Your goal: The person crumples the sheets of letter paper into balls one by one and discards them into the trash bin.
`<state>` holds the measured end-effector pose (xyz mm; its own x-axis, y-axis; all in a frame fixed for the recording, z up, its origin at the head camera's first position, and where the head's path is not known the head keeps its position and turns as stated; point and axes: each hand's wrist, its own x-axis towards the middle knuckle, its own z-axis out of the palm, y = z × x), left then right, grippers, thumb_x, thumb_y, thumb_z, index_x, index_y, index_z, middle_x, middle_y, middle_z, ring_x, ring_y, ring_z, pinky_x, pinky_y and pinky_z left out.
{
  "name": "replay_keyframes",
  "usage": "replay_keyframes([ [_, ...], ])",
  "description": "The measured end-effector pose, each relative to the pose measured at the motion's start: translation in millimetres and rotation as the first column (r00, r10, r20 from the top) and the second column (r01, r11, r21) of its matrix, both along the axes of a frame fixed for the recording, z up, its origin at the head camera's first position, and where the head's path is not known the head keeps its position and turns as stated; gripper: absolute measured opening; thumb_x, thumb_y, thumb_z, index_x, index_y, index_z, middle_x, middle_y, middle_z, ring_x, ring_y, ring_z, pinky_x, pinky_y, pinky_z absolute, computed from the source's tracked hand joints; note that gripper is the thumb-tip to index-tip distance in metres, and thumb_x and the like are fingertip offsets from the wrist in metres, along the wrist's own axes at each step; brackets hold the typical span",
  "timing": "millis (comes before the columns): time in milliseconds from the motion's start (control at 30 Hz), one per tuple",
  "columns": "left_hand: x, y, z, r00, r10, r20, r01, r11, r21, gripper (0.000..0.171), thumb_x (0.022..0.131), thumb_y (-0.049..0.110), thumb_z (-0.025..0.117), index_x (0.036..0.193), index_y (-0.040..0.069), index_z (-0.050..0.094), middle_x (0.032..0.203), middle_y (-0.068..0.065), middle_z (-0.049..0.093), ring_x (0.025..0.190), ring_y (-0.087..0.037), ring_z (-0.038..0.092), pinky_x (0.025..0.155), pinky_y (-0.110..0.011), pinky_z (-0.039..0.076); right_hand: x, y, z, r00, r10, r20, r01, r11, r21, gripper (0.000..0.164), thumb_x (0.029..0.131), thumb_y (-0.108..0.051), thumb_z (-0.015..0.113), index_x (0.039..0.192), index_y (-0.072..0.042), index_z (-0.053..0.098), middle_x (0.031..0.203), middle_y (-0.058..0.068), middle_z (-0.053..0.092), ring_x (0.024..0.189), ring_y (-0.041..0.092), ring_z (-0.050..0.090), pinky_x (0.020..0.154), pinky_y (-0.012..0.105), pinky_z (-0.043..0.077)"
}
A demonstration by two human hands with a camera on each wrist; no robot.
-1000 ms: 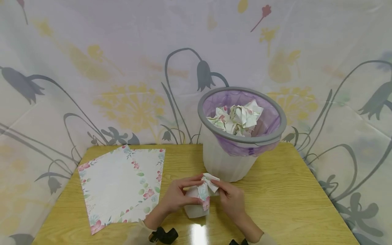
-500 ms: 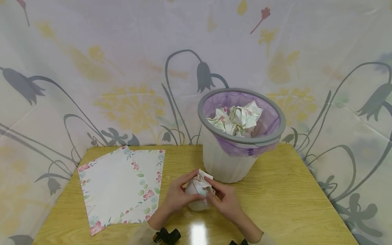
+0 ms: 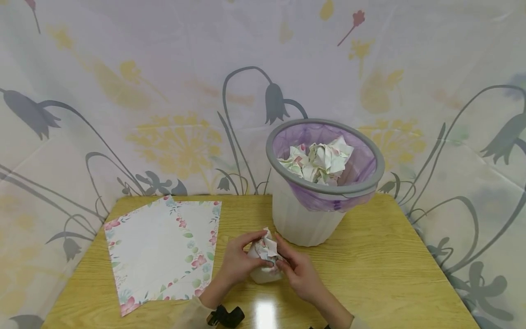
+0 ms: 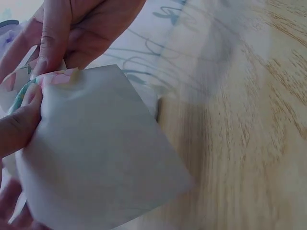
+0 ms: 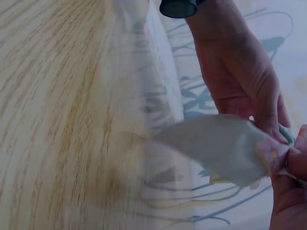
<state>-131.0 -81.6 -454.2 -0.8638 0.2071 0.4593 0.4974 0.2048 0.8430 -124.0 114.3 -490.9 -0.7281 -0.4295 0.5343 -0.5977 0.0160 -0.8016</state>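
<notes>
Left of the bin (image 3: 306,224), two overlapping floral-bordered sheets (image 3: 148,251) lie flat; nearer its front, the left hand (image 3: 241,261), fingers curled, grips a part-crumpled sheet (image 3: 267,249), also pinched by the right hand (image 3: 301,273); within the bin, crumpled papers (image 3: 328,157).

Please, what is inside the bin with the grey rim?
In the bin, crumpled floral papers lie in a purple liner. Anything under them is covered and cannot be seen.
</notes>
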Motion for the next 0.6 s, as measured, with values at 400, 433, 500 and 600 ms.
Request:
replay_keyframes([
  [400, -3.1, 1.2, -2.7, 0.991, 0.028, -0.127, -0.027, 1.000, 0.008, 0.029, 0.062, -0.013, 0.087, 0.084, 0.000, 0.074, 0.091, -0.014, 0.066, 0.087, -0.027, 0.063, 0.078, -0.030, 0.053, 0.0, -6.0, 6.2, 0.997, -0.080, 0.018, 0.082, 0.985, -0.150, 0.034, 0.086, 0.024, 0.059, 0.116, 0.009, 0.057, 0.115, 0.030, 0.052, 0.113, 0.019, 0.061, 0.077, 0.032, 0.058],
  [433, -3.4, 1.1, -2.4, 0.992, 0.030, -0.119, -0.029, 1.000, 0.008, 0.027, 0.063, -0.013, 0.086, 0.083, 0.001, 0.073, 0.090, -0.013, 0.066, 0.087, -0.025, 0.063, 0.078, -0.029, 0.053, -0.8, -6.5, 7.2, 0.996, -0.084, 0.008, 0.085, 0.982, -0.168, 0.033, 0.084, 0.025, 0.060, 0.113, 0.009, 0.058, 0.114, 0.029, 0.051, 0.111, 0.020, 0.061, 0.076, 0.032, 0.058],
  [500, -4.1, 0.7, -1.0, 0.995, 0.036, -0.091, -0.035, 0.999, 0.014, 0.025, 0.064, -0.012, 0.086, 0.080, 0.001, 0.073, 0.089, -0.012, 0.067, 0.087, -0.020, 0.064, 0.077, -0.028, 0.053, -2.2, -6.1, 9.1, 0.996, -0.091, -0.001, 0.089, 0.979, -0.183, 0.033, 0.082, 0.025, 0.063, 0.110, 0.007, 0.060, 0.114, 0.029, 0.051, 0.112, 0.021, 0.060, 0.080, 0.032, 0.058],
  [600, -6.0, -1.7, 0.9, 0.999, 0.035, -0.035, -0.033, 0.998, 0.059, 0.022, 0.066, -0.012, 0.085, 0.078, 0.001, 0.072, 0.088, -0.012, 0.069, 0.087, -0.014, 0.063, 0.077, -0.027, 0.052, -4.4, -2.9, 10.6, 0.996, -0.094, 0.004, 0.093, 0.980, -0.176, 0.036, 0.080, 0.021, 0.070, 0.111, 0.006, 0.062, 0.119, 0.030, 0.052, 0.116, 0.021, 0.057, 0.086, 0.036, 0.056],
])
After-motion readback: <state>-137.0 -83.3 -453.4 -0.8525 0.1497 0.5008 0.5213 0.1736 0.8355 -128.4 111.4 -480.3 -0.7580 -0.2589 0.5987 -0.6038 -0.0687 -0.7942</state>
